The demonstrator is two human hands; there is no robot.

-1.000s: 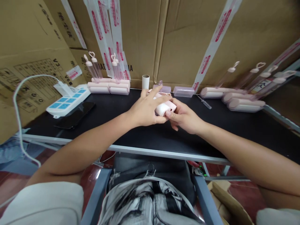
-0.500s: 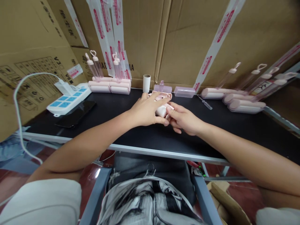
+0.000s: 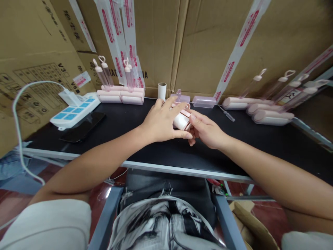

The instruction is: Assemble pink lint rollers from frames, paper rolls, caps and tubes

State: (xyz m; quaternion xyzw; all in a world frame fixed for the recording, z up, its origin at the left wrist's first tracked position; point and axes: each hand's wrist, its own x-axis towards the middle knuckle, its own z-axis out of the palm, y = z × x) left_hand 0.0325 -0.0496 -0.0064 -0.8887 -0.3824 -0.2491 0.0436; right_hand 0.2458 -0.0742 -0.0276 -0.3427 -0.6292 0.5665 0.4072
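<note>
Both hands hold a pink lint roller with a white roll showing in its shell, raised over the middle of the black table. My left hand spans it from the left and above, with its thumb along the near side. From the right, the thumb and fingers of my right hand grip the roller's end. Part of the shell is hidden under the left fingers. Just behind the hands stand a white paper roll and a clear purplish cover with a small stem. A second purplish cover lies to their right.
Several pink rollers with heart-looped clear handles stand at the back left and right. A small screwdriver lies back right. On the left are a white power strip and black phone. Cardboard walls the back.
The lint roller has turned in my hands, and more of its white roll and pink shell edge now shows. My right fingers have shifted around its end.
</note>
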